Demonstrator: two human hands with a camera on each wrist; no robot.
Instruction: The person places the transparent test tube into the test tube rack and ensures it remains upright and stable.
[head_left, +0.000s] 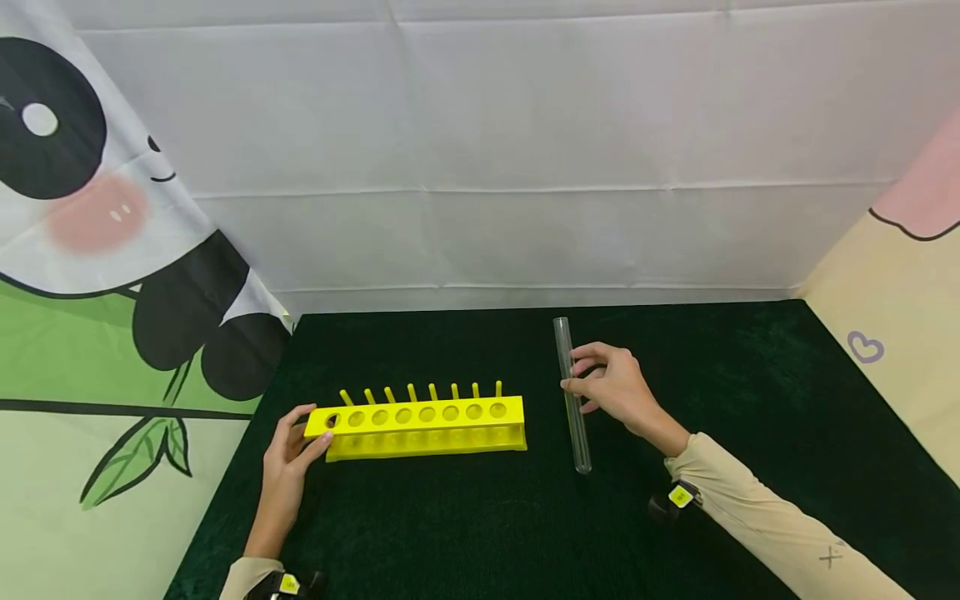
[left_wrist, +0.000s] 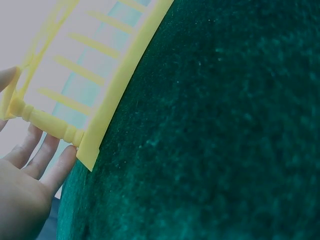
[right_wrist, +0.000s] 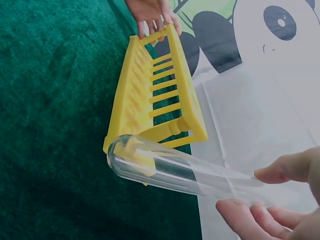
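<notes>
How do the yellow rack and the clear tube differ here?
Look: the rack is yellow with holes and pegs; the tube is see-through with a rounded end.
Size: in the head view, the rack looks longer and much wider than the tube.
Pose: there, the rack stretches sideways, while the tube runs roughly top to bottom, slightly slanted.
Shared: each is held, rack by the left hand, tube by the right hand.

Head cam's looking pretty evenly lit, with the white backdrop [head_left: 487, 142] catching soft light and the dark green cloth [head_left: 450, 525] swallowing most of it. Left wrist is blowing out toward the top left, so the yellow rack [left_wrist: 120, 85] is looking pale and hazy. Right wrist is running duller, though the clear test tube [right_wrist: 185, 175] is showing pale reflections.
</notes>
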